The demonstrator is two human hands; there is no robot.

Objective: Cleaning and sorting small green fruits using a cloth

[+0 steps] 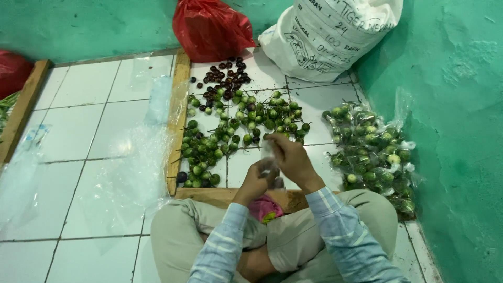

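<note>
I sit cross-legged on a white tiled floor. My left hand [255, 181] and my right hand [291, 157] meet in front of me, both pinching a small clear plastic bag [269, 156] held just above my knees. Beyond my hands lies a loose spread of small round green eggplants [238, 128], with a darker purple bunch [226, 73] at its far end. What the bag contains cannot be made out.
A wooden frame [177, 120] borders the spread on the left and front. Packed clear bags of green fruit [373, 152] pile up at the right by the green wall. A red plastic bag [209, 29] and a white sack [327, 36] stand behind. Loose clear bags [131, 167] lie at left.
</note>
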